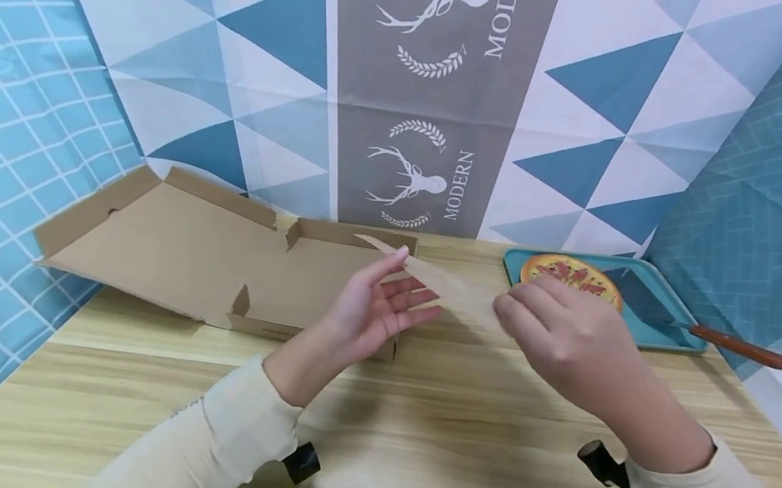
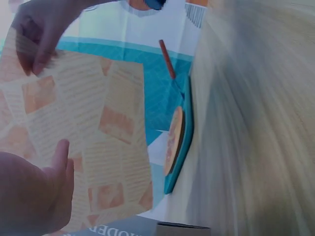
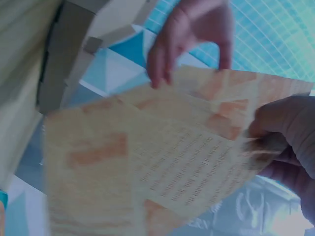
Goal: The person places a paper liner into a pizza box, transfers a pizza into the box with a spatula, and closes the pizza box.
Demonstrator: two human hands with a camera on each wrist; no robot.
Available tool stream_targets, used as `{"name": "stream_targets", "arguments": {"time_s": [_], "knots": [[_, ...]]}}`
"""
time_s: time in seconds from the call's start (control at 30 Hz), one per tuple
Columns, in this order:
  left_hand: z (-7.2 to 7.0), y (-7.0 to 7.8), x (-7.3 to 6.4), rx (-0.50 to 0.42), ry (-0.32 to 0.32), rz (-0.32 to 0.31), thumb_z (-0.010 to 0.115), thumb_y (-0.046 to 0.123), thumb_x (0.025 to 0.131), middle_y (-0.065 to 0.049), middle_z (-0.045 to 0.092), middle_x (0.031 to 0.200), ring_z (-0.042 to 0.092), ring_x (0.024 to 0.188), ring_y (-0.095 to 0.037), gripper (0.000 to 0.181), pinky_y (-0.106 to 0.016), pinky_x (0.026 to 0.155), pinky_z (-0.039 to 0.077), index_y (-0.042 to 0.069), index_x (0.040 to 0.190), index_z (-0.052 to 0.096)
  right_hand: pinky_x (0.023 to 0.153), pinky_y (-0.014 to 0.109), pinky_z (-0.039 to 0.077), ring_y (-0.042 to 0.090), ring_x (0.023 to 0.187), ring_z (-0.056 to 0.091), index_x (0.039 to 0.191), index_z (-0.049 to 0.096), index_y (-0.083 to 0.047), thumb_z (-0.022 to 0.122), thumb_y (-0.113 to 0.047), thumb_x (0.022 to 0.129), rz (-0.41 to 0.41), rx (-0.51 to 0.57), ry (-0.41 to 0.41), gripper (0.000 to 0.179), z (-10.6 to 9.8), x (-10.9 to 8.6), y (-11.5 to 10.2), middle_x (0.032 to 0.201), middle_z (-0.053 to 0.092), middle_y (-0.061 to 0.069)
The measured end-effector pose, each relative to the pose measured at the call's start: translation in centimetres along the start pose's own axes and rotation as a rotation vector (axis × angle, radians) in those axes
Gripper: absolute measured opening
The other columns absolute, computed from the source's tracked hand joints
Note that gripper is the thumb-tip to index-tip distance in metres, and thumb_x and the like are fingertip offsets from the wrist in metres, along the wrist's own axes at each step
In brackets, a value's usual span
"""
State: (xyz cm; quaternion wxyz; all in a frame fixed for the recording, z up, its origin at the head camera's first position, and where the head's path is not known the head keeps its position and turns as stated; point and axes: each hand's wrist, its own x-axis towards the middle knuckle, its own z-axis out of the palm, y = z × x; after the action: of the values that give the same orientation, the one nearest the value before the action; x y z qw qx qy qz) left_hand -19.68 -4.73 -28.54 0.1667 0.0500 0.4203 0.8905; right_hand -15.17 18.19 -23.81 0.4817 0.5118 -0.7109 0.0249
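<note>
A thin tan sheet of newsprint-patterned paper (image 1: pixel 452 289) is in the air above the table, seen nearly edge-on in the head view. Its printed text and orange-brown patches show in the left wrist view. My right hand (image 1: pixel 561 345) pinches the sheet at one edge between thumb and fingers. At the sheet's other side is my left hand (image 1: pixel 382 306), palm turned up and fingers spread. In the right wrist view, the left hand (image 3: pixel 197 34) has its fingertips at the paper's far edge; whether they touch it I cannot tell.
An opened cardboard pizza box (image 1: pixel 199 257) lies at the back left with its lid folded out leftward. At the back right, a teal tray (image 1: pixel 657 341) carries a pizza (image 1: pixel 554 267) and a wooden-handled server (image 1: pixel 740 346), whose handle juts over the rim. A patterned backdrop stands behind.
</note>
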Motion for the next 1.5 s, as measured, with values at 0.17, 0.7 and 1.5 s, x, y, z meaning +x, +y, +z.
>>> {"name": "stream_targets", "arguments": {"time_s": [0.17,0.7,1.5], "knots": [[0.0,0.5,0.1,0.005,0.029,0.06,0.051,0.012,0.098,-0.007,0.064,0.095,0.066,0.088,-0.018,0.007,-0.034,0.085,0.055,0.006,0.097,0.055,0.059,0.038,0.058,0.025,0.069,0.063,0.09,0.065,0.003,0.044,-0.006,0.104,-0.09,-0.083,-0.05,0.026,1.4,-0.6,-0.6,0.081,0.067,0.012],[-1.8,2.3,0.6,0.078,0.061,0.167,0.048,0.002,0.097,-0.005,0.061,0.107,0.062,0.097,-0.015,0.016,-0.027,0.084,0.052,0.004,0.113,0.049,0.08,0.04,0.053,0.025,0.097,0.061,0.116,0.063,0.0,0.072,-0.04,0.088,0.564,0.563,-0.169,0.05,6.0,-3.8,1.4,0.111,0.065,0.009],[-6.8,5.6,-0.4,0.185,0.21,0.108,0.046,0.013,0.101,0.002,0.06,0.102,0.058,0.094,-0.011,0.012,-0.025,0.08,0.05,0.011,0.113,0.049,0.06,0.022,0.053,0.01,0.064,0.061,0.086,0.067,-0.008,0.052,0.0,0.098,1.641,1.614,0.006,0.021,14.9,-3.9,5.1,0.075,0.066,0.001]]}}
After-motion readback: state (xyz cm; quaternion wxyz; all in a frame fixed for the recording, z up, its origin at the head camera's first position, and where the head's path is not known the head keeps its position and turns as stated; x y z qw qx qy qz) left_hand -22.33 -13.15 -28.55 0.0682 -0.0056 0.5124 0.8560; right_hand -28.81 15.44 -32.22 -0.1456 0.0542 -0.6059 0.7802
